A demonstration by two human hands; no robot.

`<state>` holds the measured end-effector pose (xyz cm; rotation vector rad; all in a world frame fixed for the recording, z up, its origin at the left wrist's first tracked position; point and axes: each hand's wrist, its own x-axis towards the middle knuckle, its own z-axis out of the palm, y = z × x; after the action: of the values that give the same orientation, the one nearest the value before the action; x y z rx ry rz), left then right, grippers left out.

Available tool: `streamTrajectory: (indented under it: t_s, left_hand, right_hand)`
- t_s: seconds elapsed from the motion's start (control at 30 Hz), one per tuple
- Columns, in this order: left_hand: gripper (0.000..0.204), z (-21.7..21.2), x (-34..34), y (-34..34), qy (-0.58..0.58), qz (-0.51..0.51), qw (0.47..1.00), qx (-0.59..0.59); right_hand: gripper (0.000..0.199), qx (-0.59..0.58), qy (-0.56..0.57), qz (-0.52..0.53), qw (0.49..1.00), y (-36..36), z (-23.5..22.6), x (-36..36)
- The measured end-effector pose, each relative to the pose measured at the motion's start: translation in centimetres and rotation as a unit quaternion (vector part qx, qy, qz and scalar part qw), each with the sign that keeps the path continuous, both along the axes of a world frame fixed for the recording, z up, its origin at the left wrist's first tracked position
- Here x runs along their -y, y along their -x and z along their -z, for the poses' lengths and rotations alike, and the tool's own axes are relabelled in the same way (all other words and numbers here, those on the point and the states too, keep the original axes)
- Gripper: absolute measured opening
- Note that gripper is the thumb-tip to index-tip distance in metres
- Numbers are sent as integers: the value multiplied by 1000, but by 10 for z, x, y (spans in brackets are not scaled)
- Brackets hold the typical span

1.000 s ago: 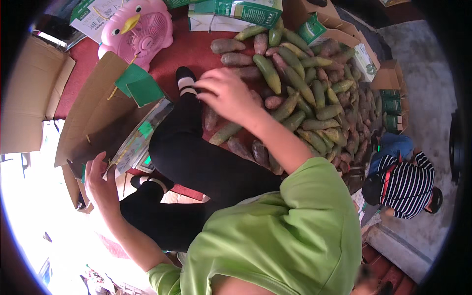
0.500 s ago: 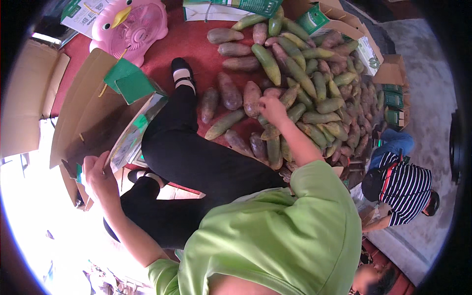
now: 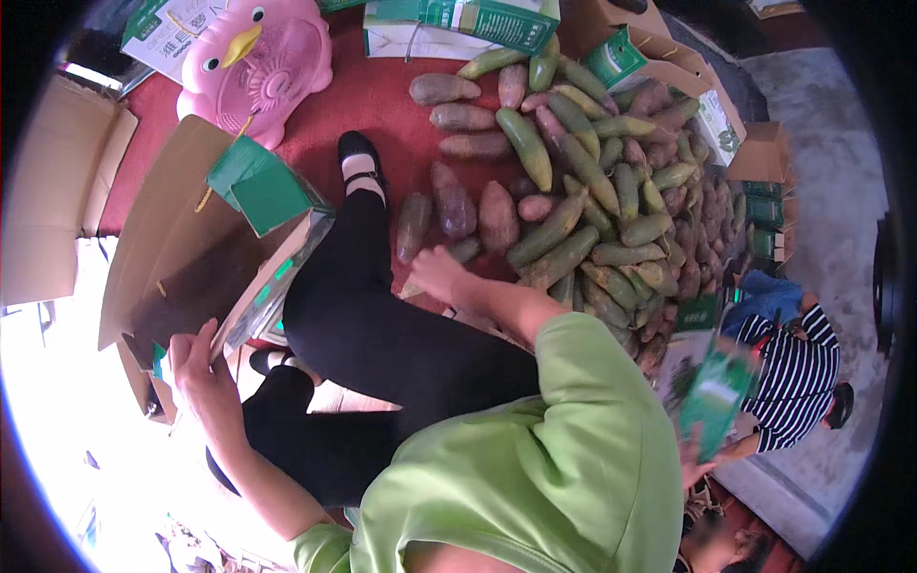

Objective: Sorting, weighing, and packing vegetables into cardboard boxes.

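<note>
My left hand (image 3: 201, 368) clasps the edge of the open cardboard box (image 3: 181, 258) while my right hand (image 3: 437, 272) closes on a sweet potato (image 3: 435, 267) at the near edge of the floor pile (image 3: 592, 210), grip extent unclear; picking step, I'd say, next lift toward box.

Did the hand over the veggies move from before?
Yes. The right hand pulled back from the far side of the vegetable pile to its near edge, towards the person's black-clad leg.
</note>
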<state>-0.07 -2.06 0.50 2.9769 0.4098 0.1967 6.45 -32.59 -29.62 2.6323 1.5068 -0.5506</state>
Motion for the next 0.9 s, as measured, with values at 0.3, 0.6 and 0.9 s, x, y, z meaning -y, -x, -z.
streamTrajectory:
  t_s: [0.3,0.6,0.9]
  left_hand:
    - [37,-1,3,0,12,-15,1000,-17]
    - [35,-2,2,2,25,-13,999,-14]
    - [38,1,0,3,12,5,1000,-7]
  right_hand:
    - [13,83,-48,-53,994,21,56,-18]
    - [17,88,8,-72,994,20,53,-20]
    - [44,-13,-58,107,993,-20,-23,15]
